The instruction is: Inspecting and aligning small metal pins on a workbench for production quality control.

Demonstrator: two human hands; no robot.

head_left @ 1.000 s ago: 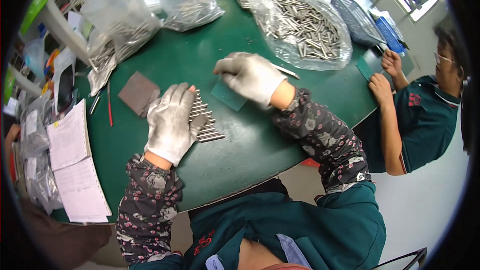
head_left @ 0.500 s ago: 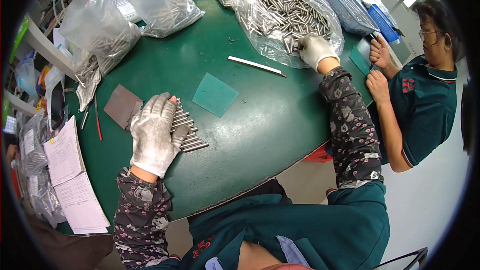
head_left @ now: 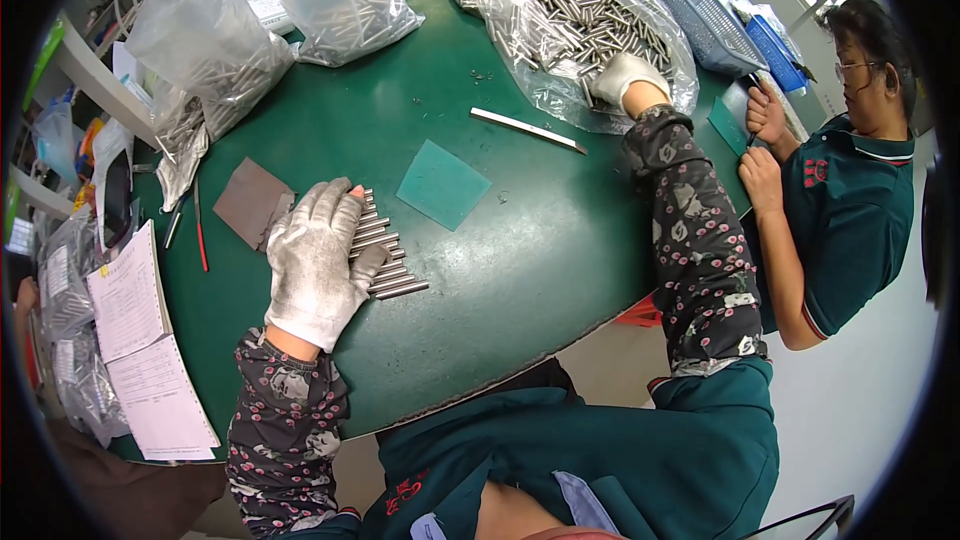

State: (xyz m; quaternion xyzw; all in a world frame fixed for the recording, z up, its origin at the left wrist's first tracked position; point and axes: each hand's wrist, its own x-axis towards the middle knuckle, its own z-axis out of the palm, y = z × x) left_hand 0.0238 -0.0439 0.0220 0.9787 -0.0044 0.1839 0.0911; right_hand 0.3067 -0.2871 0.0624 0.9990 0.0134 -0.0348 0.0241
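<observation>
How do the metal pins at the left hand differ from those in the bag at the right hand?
The row pins lie side by side at the gloved left hand; the bag pins lie jumbled. The row pins rest on the green table; the bag pins sit in a clear plastic bag. Few row pins show; the bag pins are many. Both are silvery and rod-shaped.

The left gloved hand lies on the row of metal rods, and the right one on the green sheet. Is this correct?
No: the head view shows the right hand at the clear bag of loose rods, not on the green sheet. The left hand does lie on the rod row.
</observation>
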